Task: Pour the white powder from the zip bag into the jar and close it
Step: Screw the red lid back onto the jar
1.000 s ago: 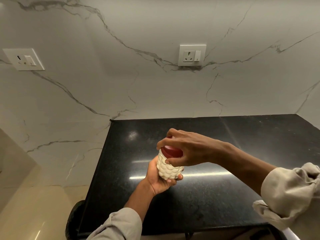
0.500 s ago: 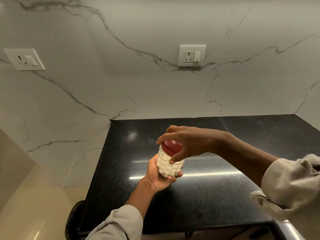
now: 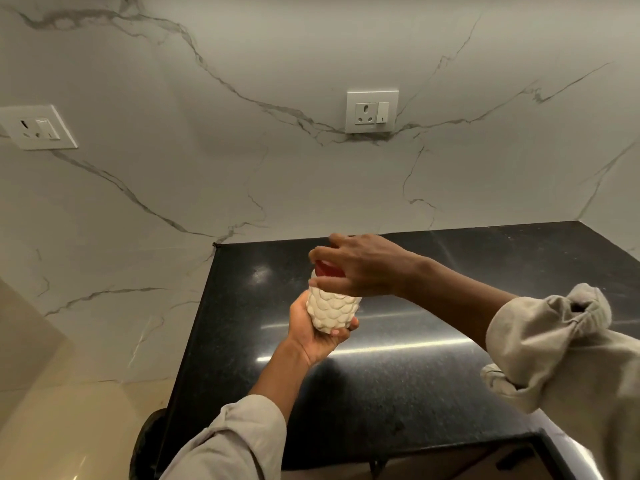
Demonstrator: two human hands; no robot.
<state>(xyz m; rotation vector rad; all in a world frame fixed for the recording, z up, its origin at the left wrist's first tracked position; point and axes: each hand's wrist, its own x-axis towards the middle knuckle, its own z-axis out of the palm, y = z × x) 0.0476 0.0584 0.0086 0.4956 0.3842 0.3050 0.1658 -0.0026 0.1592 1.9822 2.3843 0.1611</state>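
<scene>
A jar (image 3: pixel 330 310) with a bumpy, scale-patterned wall, filled with white powder, is held above the black countertop (image 3: pixel 398 382). My left hand (image 3: pixel 311 336) grips its lower part from below and the left. A red lid (image 3: pixel 327 270) sits on top of the jar. My right hand (image 3: pixel 356 265) curls over the lid from the right, its fingers and thumb around the rim, and hides most of it. No zip bag is in view.
The white marble wall behind carries a socket (image 3: pixel 372 112) above the counter and another socket (image 3: pixel 38 128) at the far left. The counter's left edge drops to a beige floor (image 3: pixel 69 427). A dark round object (image 3: pixel 145 441) sits below that edge.
Both hands have lifted the jar slightly toward the wall. My right hand has turned over the lid, so less of the red shows than before.
</scene>
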